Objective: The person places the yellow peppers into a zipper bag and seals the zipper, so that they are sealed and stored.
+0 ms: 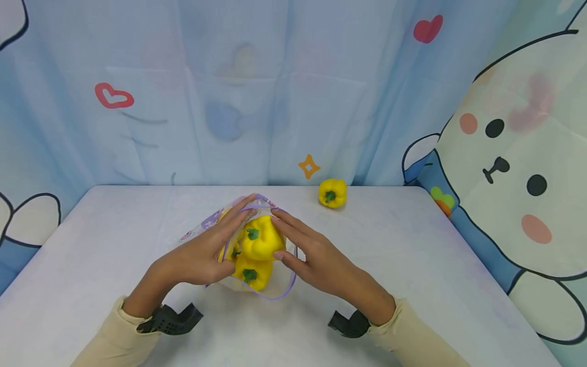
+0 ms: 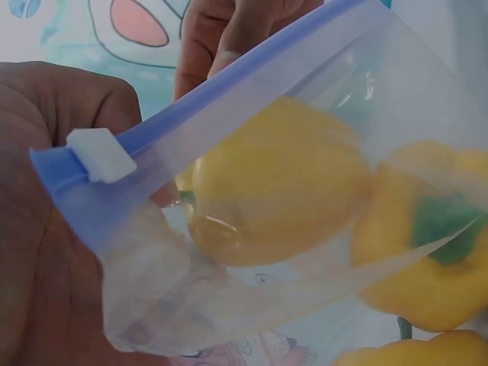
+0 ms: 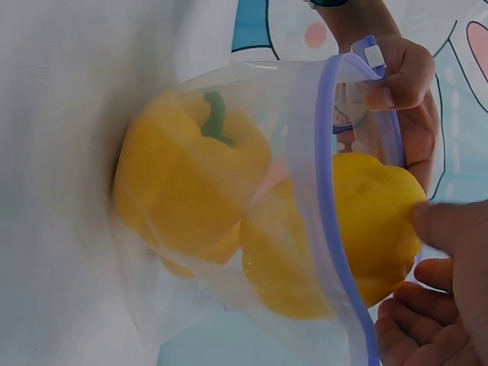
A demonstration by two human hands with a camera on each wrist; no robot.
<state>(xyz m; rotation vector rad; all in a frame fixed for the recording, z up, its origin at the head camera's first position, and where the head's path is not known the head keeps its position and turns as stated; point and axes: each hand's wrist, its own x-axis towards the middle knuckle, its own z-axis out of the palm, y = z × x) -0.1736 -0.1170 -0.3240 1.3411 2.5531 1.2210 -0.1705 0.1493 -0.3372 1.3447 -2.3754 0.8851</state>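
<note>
Several yellow bell peppers sit in a clear zip bag (image 3: 305, 99) with a purple seal and a white slider (image 2: 101, 155). Its mouth is spread apart and faces up toward me. My left hand (image 1: 202, 255) grips the bag's rim at the left, near the slider. At the opening, my right hand (image 1: 316, 255) holds the topmost bell pepper (image 1: 260, 237), its thumb against the side and its fingers around the far edge. That pepper is partly inside the bag, above a lower bell pepper (image 1: 253, 272). Bag film blurs the peppers underneath.
Another yellow bell pepper (image 1: 332, 193) stands at the table's back edge, right of the bag. A white table (image 1: 390, 255) lies beneath everything. Behind it hangs a blue cartoon curtain (image 1: 229, 102). Black bands are on both wrists.
</note>
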